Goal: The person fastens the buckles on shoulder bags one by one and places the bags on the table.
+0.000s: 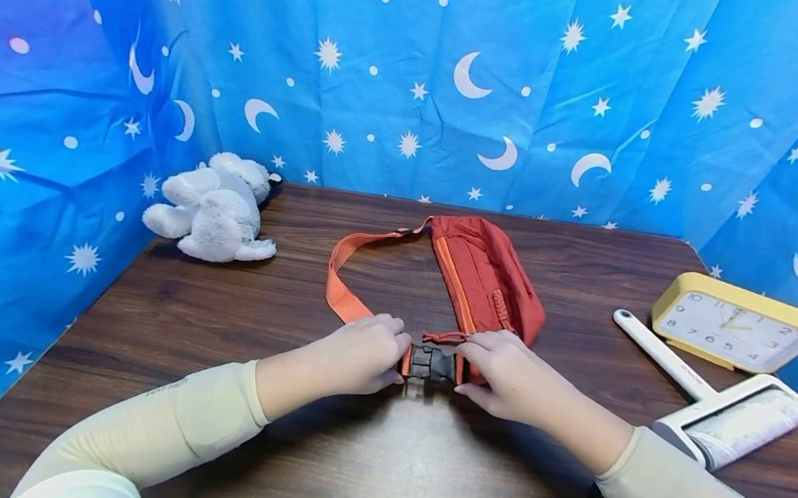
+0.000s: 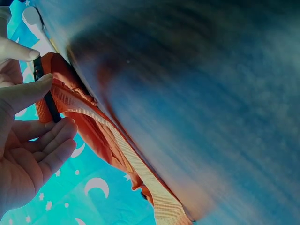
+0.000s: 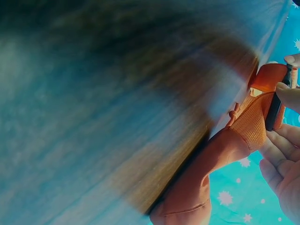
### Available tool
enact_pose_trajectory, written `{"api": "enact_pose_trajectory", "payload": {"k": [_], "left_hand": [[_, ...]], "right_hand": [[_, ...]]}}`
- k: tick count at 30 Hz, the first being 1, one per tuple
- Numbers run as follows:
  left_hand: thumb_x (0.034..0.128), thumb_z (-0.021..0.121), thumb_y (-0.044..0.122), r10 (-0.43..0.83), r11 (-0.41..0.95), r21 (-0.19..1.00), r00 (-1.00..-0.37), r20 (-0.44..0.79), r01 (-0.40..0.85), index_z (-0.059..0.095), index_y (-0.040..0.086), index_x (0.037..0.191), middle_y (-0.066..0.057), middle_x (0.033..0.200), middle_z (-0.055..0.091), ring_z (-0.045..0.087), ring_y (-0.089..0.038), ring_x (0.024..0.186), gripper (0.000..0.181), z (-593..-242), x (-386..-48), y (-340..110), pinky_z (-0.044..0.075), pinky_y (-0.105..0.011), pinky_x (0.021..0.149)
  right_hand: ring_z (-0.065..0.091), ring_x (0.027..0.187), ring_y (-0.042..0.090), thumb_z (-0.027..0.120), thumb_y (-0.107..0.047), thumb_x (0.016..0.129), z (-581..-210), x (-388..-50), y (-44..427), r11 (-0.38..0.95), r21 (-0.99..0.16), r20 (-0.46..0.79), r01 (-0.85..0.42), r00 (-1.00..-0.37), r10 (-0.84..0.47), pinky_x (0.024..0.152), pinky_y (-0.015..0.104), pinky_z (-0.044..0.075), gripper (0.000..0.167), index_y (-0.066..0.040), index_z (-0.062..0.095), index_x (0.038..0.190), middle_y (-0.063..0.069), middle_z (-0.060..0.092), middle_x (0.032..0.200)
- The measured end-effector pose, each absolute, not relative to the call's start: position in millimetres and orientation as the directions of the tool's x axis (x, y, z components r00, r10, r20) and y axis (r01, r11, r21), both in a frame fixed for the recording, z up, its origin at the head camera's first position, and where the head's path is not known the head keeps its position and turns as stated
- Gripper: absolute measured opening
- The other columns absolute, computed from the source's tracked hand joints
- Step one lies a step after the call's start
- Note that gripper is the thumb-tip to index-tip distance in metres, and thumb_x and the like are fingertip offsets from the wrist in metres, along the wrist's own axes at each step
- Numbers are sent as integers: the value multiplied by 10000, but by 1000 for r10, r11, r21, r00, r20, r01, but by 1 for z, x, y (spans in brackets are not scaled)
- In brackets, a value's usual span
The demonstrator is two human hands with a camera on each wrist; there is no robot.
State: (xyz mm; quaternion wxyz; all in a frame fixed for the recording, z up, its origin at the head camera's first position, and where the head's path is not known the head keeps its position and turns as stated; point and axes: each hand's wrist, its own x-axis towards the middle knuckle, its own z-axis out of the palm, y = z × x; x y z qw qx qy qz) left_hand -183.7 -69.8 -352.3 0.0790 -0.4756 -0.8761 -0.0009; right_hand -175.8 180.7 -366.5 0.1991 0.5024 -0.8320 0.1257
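Note:
A red waist bag (image 1: 487, 270) with an orange zip lies on the table, its orange strap (image 1: 348, 276) looping out to the left. At the near end of the loop is a black side-release buckle (image 1: 431, 363), its two halves joined or nearly so; I cannot tell if it is latched. My left hand (image 1: 366, 353) pinches the buckle's left end between thumb and fingers, also seen in the left wrist view. On the other side, my right hand (image 1: 510, 374) pinches the right end, where the short strap meets the bag. The right wrist view shows the buckle (image 3: 276, 105) edge-on.
A grey and white plush toy (image 1: 216, 209) lies at the table's back left. To the right stands a yellow clock (image 1: 734, 323), with a white lint roller (image 1: 732, 414) in front of it, close to my right forearm. A blue star-patterned curtain (image 1: 402, 79) hangs behind the brown table (image 1: 254, 307).

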Motion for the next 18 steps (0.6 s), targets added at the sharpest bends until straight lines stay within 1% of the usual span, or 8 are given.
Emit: {"api": "enact_pose_trajectory", "payload": {"k": [6, 10, 18], "left_hand": [[809, 734, 318, 842, 534, -93, -519, 145, 840, 639, 67, 909, -1, 761, 506, 490, -151, 690, 287, -351, -183, -68, 422, -268, 613], [806, 735, 317, 841, 536, -88, -523, 137, 840, 644, 62, 928, -2, 773, 515, 493, -150, 698, 297, -349, -182, -68, 425, -269, 619], [804, 739, 309, 838, 542, -76, -531, 125, 837, 651, 44, 984, -2, 788, 521, 493, -149, 710, 332, -349, -182, -68, 429, -271, 626]], "right_hand": [[584, 770, 150, 840, -219, 677, -364, -174, 181, 477, -33, 433, -878, -443, -785, 711, 399, 468, 412, -22, 630, 972, 40, 617, 877], [586, 777, 148, 840, -218, 677, -363, -174, 181, 481, -50, 429, -875, -454, -781, 716, 400, 467, 410, -26, 630, 972, 37, 619, 882], [586, 785, 154, 844, -222, 667, -363, -175, 179, 465, -50, 451, -884, -436, -779, 701, 402, 465, 409, -29, 631, 959, 40, 618, 882]]}}
